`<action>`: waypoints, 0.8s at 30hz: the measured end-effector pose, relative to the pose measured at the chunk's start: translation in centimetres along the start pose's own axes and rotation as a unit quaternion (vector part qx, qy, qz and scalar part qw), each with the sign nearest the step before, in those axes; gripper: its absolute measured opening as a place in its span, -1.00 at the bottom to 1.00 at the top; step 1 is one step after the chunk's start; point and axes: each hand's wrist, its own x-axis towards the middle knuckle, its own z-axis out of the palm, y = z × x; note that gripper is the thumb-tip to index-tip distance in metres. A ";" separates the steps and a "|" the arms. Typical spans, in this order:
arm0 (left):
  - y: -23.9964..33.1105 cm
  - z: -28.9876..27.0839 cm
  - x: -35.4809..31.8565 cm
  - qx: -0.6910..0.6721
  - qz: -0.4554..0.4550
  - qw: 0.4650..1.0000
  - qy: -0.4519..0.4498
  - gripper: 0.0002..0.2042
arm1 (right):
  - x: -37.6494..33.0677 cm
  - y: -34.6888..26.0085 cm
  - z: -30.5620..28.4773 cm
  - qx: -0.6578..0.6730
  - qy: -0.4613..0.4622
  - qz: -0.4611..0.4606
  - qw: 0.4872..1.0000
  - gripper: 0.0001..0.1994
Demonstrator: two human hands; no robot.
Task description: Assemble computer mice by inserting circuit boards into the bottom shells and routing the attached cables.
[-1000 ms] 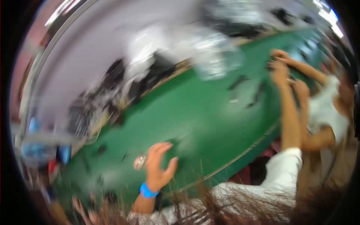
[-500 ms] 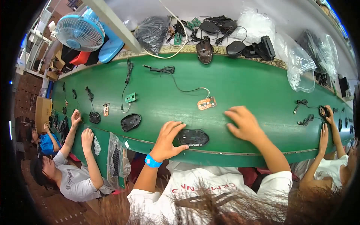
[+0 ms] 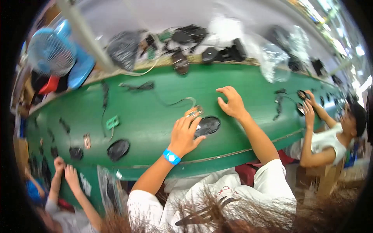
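My left hand [image 3: 184, 134] has its thumb and fingers around the left end of a black computer mouse shell [image 3: 209, 125] on the green work surface. Just beyond those fingers lies a small orange circuit board [image 3: 199, 110], partly hidden by them. From the board a thin cable [image 3: 171, 104] runs to a dark coiled bundle farther left. My right hand [image 3: 233, 103] is held over the surface beyond the shell's right end, empty, its thumb and fingers apart.
Another black shell [image 3: 118, 150] and a green circuit board [image 3: 112, 122] lie to the left. Co-workers' hands are at far left [image 3: 71, 175] and at right [image 3: 309, 106]. Along the back ledge sit a brown mouse [image 3: 180, 62], plastic bags [image 3: 274, 62] and a blue fan [image 3: 52, 50].
My left hand and the shell have moved away from the near edge, close up to the orange board. My right hand has shifted farther out, still empty. The whole view has swung to the right.
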 end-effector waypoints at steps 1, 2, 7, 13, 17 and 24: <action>-0.4 0.6 -0.4 0.008 0.003 1.000 0.005 -0.29 | 0.1 2.2 -0.8 -0.010 0.048 0.041 0.998 -0.80; -0.7 1.0 -0.6 0.019 0.003 1.000 0.011 -0.29 | 0.5 4.4 -1.9 -0.018 0.095 0.078 0.992 -0.84; -0.4 1.7 0.0 0.022 0.007 1.000 0.013 -0.28 | 3.9 18.6 -12.1 -0.058 0.323 0.372 0.868 -0.82; -0.4 1.9 0.9 -0.007 0.008 1.000 -0.001 -0.26 | 1.1 31.4 -10.8 -0.266 0.122 0.249 0.923 -0.74; 0.2 1.9 0.8 0.000 0.009 1.000 -0.021 -0.26 | 2.4 30.6 -9.0 -0.241 0.071 0.244 0.937 -0.74; 0.7 3.5 2.4 0.006 0.025 0.999 -0.021 -0.26 | 3.9 27.9 -10.6 -0.160 0.078 0.338 0.924 -0.77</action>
